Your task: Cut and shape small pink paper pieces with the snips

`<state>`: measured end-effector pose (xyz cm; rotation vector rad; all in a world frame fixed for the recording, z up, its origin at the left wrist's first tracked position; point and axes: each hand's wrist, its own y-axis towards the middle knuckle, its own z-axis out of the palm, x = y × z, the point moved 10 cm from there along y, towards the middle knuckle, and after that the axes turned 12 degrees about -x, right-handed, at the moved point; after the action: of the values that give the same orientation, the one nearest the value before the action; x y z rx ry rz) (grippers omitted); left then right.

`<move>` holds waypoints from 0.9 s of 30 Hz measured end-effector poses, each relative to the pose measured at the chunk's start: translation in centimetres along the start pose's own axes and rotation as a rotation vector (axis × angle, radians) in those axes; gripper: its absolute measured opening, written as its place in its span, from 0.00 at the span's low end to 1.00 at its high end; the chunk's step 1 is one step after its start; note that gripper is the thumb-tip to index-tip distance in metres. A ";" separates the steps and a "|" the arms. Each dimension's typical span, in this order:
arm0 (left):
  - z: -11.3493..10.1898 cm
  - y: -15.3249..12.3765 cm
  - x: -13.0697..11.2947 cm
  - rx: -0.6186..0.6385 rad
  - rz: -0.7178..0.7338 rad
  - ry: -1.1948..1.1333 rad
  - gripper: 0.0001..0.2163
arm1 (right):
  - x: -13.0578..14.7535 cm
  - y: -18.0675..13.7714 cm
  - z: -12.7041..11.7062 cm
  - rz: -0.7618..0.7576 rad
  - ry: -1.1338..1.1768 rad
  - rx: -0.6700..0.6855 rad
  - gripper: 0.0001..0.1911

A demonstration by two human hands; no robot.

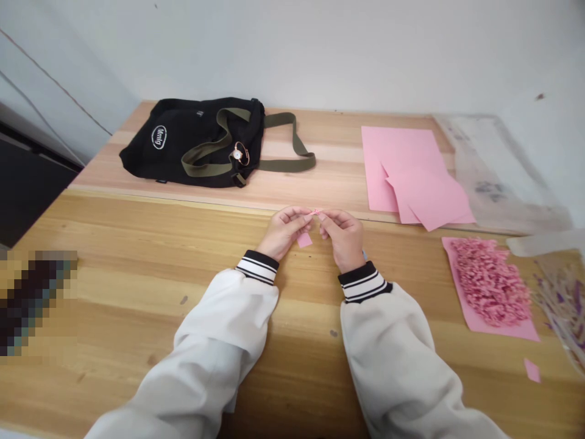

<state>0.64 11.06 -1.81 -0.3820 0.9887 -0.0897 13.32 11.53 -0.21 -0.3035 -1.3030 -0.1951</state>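
Observation:
Between my two hands, over the middle of the wooden table, is a small pink paper piece (315, 212). My left hand (284, 231) pinches one end of it with thumb and fingers. The other end sits in a pinch of my right hand (342, 235). Both sets of fingertips nearly meet, so most of the piece is hidden and its exact shape is too small to tell. A flat pink paper slip (304, 239) shows just below my left fingers; whether it is held or lies on the table I cannot tell.
A black bag (183, 137) with olive straps lies at the back left, a watch (237, 155) on it. Pink sheets (411, 174) and a clear plastic bag (498, 164) are back right. Many small pink paper pieces (491, 280) are heaped on a sheet at right, near a pink scrap (532, 370).

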 end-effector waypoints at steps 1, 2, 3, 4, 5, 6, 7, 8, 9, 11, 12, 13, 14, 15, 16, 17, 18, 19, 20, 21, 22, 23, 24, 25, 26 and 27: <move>0.0 0.0 0.0 -0.001 -0.001 0.002 0.14 | 0.0 0.0 0.0 0.002 -0.004 -0.002 0.11; 0.0 0.0 0.0 -0.003 -0.001 0.004 0.13 | 0.0 0.0 0.0 0.003 -0.008 -0.002 0.11; -0.1 0.0 0.1 -0.005 -0.002 0.005 0.13 | 0.0 0.0 0.0 0.003 -0.011 -0.003 0.11; -0.1 0.0 0.1 -0.006 -0.003 0.005 0.13 | 0.0 0.0 0.0 0.002 -0.014 -0.001 0.12; -0.1 0.0 0.1 -0.007 -0.004 0.006 0.13 | 0.0 0.0 0.0 0.001 -0.016 0.002 0.12; -0.1 0.0 0.1 -0.008 -0.003 0.006 0.13 | 0.0 0.0 0.0 0.000 -0.018 0.004 0.12; -0.2 0.1 0.1 -0.009 -0.002 0.006 0.13 | -0.1 0.0 0.0 0.000 -0.017 0.004 0.12; -0.2 0.1 0.1 -0.009 -0.001 0.005 0.13 | -0.1 0.0 0.0 0.000 -0.015 0.004 0.11; -0.2 0.1 0.1 -0.009 0.000 0.005 0.14 | -0.1 0.0 0.0 0.000 -0.012 0.005 0.11; -0.2 0.1 0.1 -0.009 0.001 0.005 0.14 | -0.1 0.0 0.0 0.003 -0.006 0.006 0.11; -0.2 0.1 0.1 -0.009 0.000 0.006 0.14 | -0.1 -0.1 0.0 0.004 -0.006 0.005 0.11; -0.2 0.1 0.1 -0.009 -0.001 0.008 0.14 | -0.1 -0.1 0.0 0.006 -0.008 0.004 0.11; -0.2 0.1 0.2 -0.010 -0.003 0.009 0.14 | 0.0 -0.1 0.0 0.006 -0.011 0.002 0.11; -0.2 0.1 0.1 -0.011 -0.003 0.009 0.14 | 0.0 -0.1 0.0 0.007 -0.013 0.000 0.11; -0.1 0.1 0.1 -0.010 -0.001 0.009 0.14 | 0.0 -0.1 0.0 0.007 -0.014 -0.002 0.11; -0.1 0.0 0.1 -0.005 0.001 0.008 0.13 | 0.0 -0.1 0.0 0.006 -0.013 -0.002 0.11; 0.0 0.0 0.0 0.003 0.003 0.006 0.13 | 0.1 0.0 0.0 0.005 -0.012 -0.001 0.12; 0.1 -0.1 -0.1 0.014 0.004 0.005 0.13 | 0.1 0.0 0.0 0.003 -0.010 -0.002 0.12; 0.1 -0.1 -0.1 0.024 0.003 0.002 0.12 | 0.2 0.0 -0.1 0.001 -0.007 -0.002 0.11; 0.2 -0.1 -0.1 0.031 -0.001 -0.002 0.12 | 0.2 0.1 -0.1 0.001 -0.003 -0.003 0.11; 0.2 -0.1 -0.1 0.033 -0.008 -0.006 0.11 | 0.2 0.1 -0.1 0.003 0.001 -0.004 0.11; 0.1 -0.1 -0.1 0.029 -0.016 -0.012 0.10 | 0.1 0.2 -0.1 0.009 0.007 -0.006 0.11; 0.1 0.0 -0.1 0.022 -0.026 -0.018 0.08 | 0.0 0.2 -0.2 0.018 0.014 -0.010 0.11; 0.0 0.0 0.0 0.014 -0.038 -0.023 0.08 | -0.1 0.2 -0.2 0.027 0.021 -0.012 0.11; -0.1 0.1 0.0 0.004 -0.047 -0.029 0.07 | -0.1 0.2 -0.2 0.035 0.030 -0.015 0.11; -0.1 0.1 0.1 -0.001 -0.056 -0.031 0.07 | -0.1 0.1 -0.1 0.042 0.039 -0.013 0.11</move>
<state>0.59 11.08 -1.97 -0.4113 0.9481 -0.1333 13.41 11.58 -0.39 -0.3362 -1.2562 -0.1730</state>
